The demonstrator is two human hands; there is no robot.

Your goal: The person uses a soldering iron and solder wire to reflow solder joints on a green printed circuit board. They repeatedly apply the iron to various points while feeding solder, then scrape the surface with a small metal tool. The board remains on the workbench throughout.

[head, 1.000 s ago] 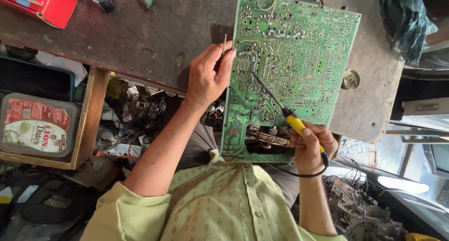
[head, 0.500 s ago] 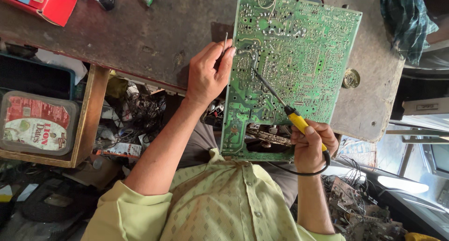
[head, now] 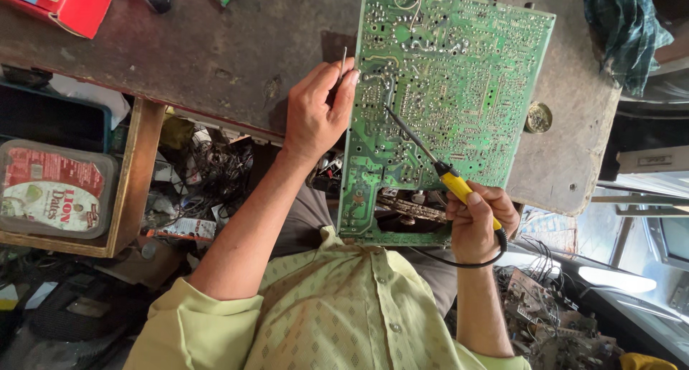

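Circuit board (head: 445, 104): green, solder side up, lying on the worn workbench (head: 215, 54). Left hand (head: 316, 111) at the board's edge pinches a thin solder wire (head: 344, 60); right hand (head: 477, 219), clamped on a yellow-handled soldering iron (head: 430, 162), tip on the board (risk: lingering heat may lift pads or bridge joints).

The circuit board (head: 452, 90) is green, speckled all over with silvery solder dots and pale traces. The soldering iron (head: 441, 170) has a yellow handle, a dark thin shaft and a black cord. The bench (head: 215, 47) is dull brown-grey, stained and scuffed. The shirt (head: 337, 320) is pale yellow-green with a small woven diamond pattern. A box (head: 64, 4) at the bench's corner is bright red. A cloth (head: 624, 25) is dark teal plaid. A lidded tub (head: 54, 190) is grey with a red and white label. A small round tin (head: 537, 117) looks brassy yellow.
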